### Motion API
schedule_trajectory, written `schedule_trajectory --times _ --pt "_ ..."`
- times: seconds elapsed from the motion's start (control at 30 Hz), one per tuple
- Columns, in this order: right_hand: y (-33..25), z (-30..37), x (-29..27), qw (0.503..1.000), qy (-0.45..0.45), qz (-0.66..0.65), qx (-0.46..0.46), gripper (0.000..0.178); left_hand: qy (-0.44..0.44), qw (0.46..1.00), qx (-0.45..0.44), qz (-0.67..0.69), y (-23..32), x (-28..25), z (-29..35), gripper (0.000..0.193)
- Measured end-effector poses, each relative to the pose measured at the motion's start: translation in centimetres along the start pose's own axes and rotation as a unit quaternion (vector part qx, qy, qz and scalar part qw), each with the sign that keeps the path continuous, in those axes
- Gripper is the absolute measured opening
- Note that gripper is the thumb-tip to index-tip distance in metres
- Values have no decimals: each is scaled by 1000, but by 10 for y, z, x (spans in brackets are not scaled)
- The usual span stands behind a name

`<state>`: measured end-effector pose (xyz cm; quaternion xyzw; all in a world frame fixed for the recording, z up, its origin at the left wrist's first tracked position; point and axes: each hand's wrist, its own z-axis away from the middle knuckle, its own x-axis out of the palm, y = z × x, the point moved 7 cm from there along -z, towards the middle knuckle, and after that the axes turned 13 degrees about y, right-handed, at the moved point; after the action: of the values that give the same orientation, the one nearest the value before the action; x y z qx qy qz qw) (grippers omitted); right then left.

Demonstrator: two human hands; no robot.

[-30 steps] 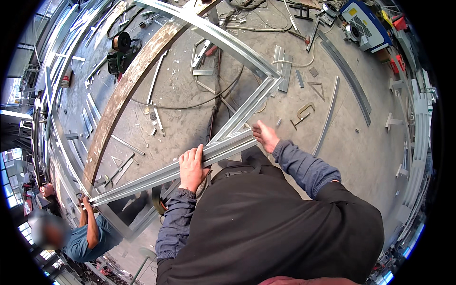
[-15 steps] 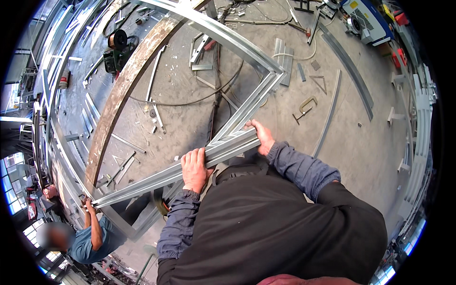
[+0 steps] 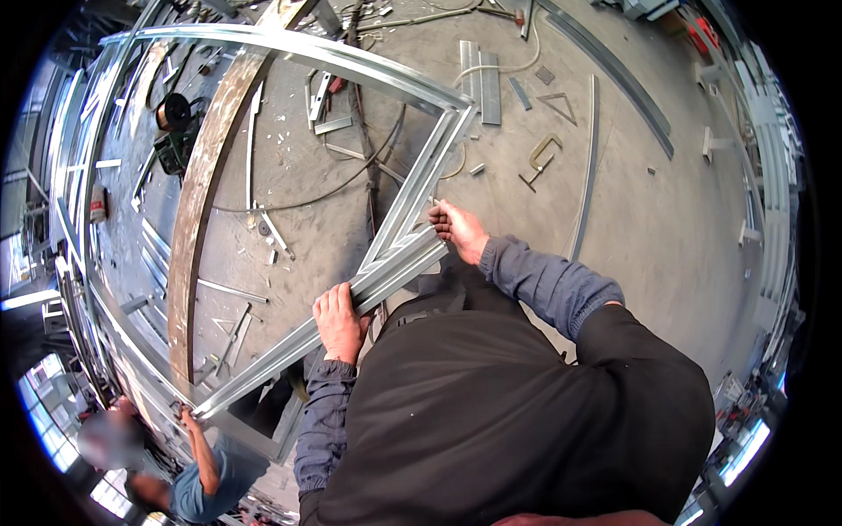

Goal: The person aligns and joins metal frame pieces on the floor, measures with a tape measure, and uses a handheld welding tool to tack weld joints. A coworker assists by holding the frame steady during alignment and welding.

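"Concrete floor (image 3: 667,280), strewn with metal strips (image 3: 490,92). What lies above it?"

"One big frame (image 3: 417,188). Its far beam passes over a long board (image 3: 197,197), which may bear some of the weight, though I can't see the contact."

"And the rail (image 3: 399,276)?"

"Across the person's front, slanting from lower left up to the right, at the frame's short side. I can't tell whether the two are joined."

"How is the left hand (image 3: 338,321)?"

"Grasping the rail, fingers over the far edge, thumb on the near side. It sits close to where rail and short side meet, probably to steady that spot."

"The right hand (image 3: 460,231)?"

"Just beside the rail's right end, fingers partly curled. I can't tell whether it bears on the metal or pinches something small."

"Who minds the other end?"

"A co-worker (image 3: 219,478), with a hand (image 3: 189,422) at it. Two people make sense: the rail looks too long to manage easily alone."

"That clamp (image 3: 535,156)?"

"On the floor, to the right, apart from both hands."
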<state>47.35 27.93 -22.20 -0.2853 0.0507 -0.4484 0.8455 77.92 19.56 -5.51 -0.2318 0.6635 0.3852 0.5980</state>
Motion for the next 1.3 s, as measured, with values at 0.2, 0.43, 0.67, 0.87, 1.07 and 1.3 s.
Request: schedule_trajectory --times 0.2,0.43,0.67,0.87,1.07,1.3 --pt "18 -3 6 998 11 -55 -8 38 -28 999 -20 -19 -7 9 1 94" --pt "-2 -6 6 994 60 -64 -65 32 1 999 -11 -39 -13 16 5 91" --pt "-12 13 20 968 89 137 -188 42 11 999 -25 -40 -11 16 5 88" --pt "-16 -8 7 960 100 135 -224 37 41 998 -12 -35 -2 7 1 91" --pt "-15 7 -17 981 78 66 -163 29 46 999 -6 -27 5 2 1 96" --pt "-58 55 8 951 -9 114 -287 34 101 994 0 28 3 -16 7 69"
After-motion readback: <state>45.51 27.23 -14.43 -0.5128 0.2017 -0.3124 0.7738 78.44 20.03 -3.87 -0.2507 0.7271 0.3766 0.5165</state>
